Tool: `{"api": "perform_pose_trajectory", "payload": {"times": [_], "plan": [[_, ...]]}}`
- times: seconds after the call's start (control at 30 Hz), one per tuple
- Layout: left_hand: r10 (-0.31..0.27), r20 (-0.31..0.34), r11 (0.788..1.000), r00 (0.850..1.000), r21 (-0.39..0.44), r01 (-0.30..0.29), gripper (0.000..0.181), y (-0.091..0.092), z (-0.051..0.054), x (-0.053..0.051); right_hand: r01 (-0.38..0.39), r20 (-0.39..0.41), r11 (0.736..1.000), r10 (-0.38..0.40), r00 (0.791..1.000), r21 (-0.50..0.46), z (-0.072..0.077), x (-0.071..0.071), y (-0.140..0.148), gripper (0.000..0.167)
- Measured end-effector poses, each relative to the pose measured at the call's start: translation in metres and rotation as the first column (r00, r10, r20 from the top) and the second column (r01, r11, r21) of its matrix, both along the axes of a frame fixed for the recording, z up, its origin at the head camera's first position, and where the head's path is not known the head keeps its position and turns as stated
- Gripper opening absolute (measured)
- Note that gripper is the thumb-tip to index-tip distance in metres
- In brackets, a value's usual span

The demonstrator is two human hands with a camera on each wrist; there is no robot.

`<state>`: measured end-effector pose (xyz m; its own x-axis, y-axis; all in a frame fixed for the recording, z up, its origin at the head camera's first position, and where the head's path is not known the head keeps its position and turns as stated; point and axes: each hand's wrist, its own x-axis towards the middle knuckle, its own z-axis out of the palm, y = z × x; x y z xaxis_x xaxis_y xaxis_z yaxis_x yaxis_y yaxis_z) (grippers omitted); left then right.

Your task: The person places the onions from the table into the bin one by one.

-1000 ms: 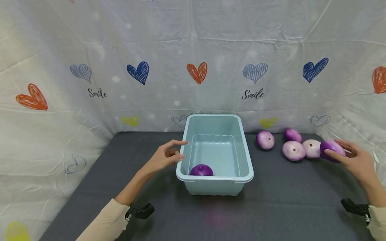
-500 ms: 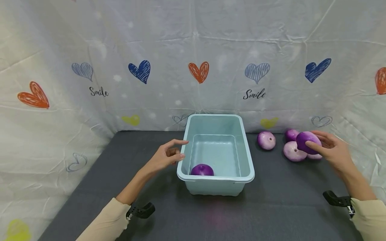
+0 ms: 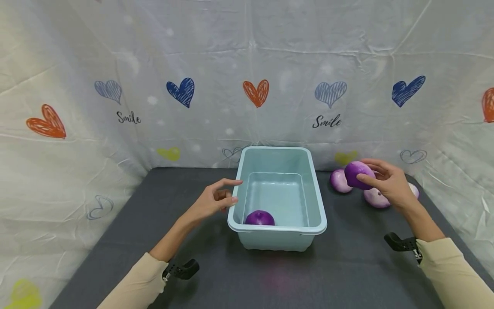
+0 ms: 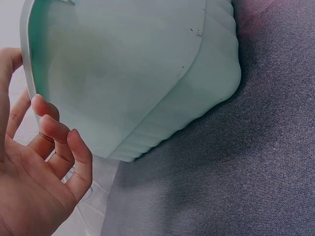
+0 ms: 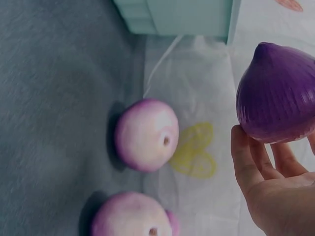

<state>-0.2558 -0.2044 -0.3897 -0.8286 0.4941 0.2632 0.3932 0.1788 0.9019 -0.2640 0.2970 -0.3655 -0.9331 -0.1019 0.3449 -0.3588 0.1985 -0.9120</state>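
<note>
Fingers and thumb of my right hand [image 3: 390, 182] grip a purple onion [image 3: 359, 175] above the table, its pointed end up in the right wrist view. Behind and below it lies a paler onion [image 3: 339, 180], with another pale onion [image 3: 375, 198] partly hidden by the hand. A third pale onion [image 3: 414, 190] peeks out past the wrist. My left hand [image 3: 210, 201] has index finger and thumb straight at the left rim of a light blue plastic bin [image 3: 276, 229]; the other fingers curl loosely outside its wall [image 4: 123, 73]. One purple onion [image 3: 260, 218] sits inside, at the near left.
A dark grey cloth [image 3: 347, 266] covers the table. Behind and at both sides hangs a white sheet [image 3: 216, 56] printed with hearts. Each wrist wears a black strap [image 3: 181, 269]. The bin stands mid-table, between the hands.
My right hand has lifted the purple onion from the right end of the group and carried it left, towards the bin. The left hand stays at the rim.
</note>
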Motion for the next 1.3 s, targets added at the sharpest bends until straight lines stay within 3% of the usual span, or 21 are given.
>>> {"api": "perform_pose_trajectory", "payload": {"times": [0.4,0.8,1.03,1.3], "plan": [[0.004,0.001,1.0,1.0,0.006,-0.004,0.047,0.0,0.0,0.0,-0.004,0.016,0.999,0.004,1.0,0.043,0.015,-0.014,-0.03,0.043],[0.014,-0.007,1.0,1.0,-0.005,-0.014,0.047,0.0,0.001,0.001,-0.093,-0.037,0.992,0.096,0.995,0.088,0.034,-0.026,-0.06,0.048],[0.011,0.003,1.0,1.0,-0.003,-0.011,0.047,0.0,0.003,0.002,-0.188,-0.096,0.981,0.191,0.977,0.039,0.038,-0.032,-0.078,0.044],[0.011,-0.009,1.0,1.0,-0.005,-0.012,0.047,-0.002,0.003,0.001,-0.25,-0.109,0.965,0.258,0.96,0.076,0.042,-0.041,-0.104,0.045]]}}
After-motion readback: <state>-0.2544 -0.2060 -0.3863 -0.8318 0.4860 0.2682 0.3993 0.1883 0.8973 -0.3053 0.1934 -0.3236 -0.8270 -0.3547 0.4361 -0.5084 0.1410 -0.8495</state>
